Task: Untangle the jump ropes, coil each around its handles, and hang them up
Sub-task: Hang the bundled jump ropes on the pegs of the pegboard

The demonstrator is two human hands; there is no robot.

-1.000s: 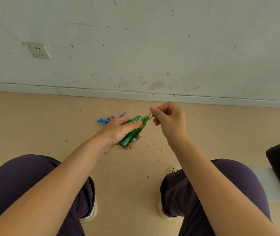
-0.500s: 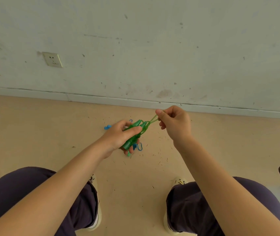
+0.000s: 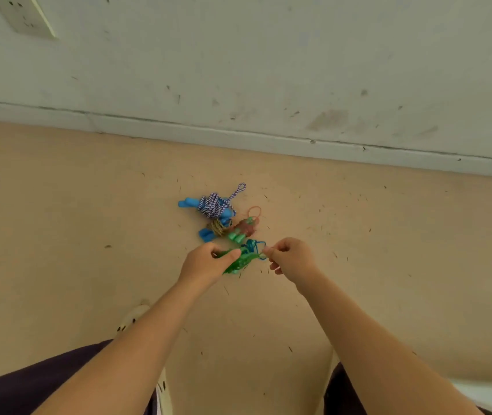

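Note:
My left hand [image 3: 207, 263] grips a green jump rope bundle [image 3: 240, 261], its handles wrapped in green cord. My right hand [image 3: 289, 257] pinches a loop of cord at the bundle's right end, beside a thin blue cord [image 3: 255, 245]. On the floor just beyond lie other coiled ropes: a blue-handled one wound with blue-and-white striped rope [image 3: 214, 205], a blue-handled one with tan rope [image 3: 216, 228], and a light-green-handled one with reddish cord [image 3: 246, 229].
The beige floor [image 3: 59, 220] is scattered with small dark bits. A grey wall with a skirting line [image 3: 238, 136] runs across the back, with a wall socket [image 3: 24, 16] at top left. My legs and a light shoe [image 3: 131, 320] are below.
The view has tilted down and forward, bringing the pile of coiled ropes on the floor into sight. Both hands have kept their hold on the green bundle and its cord.

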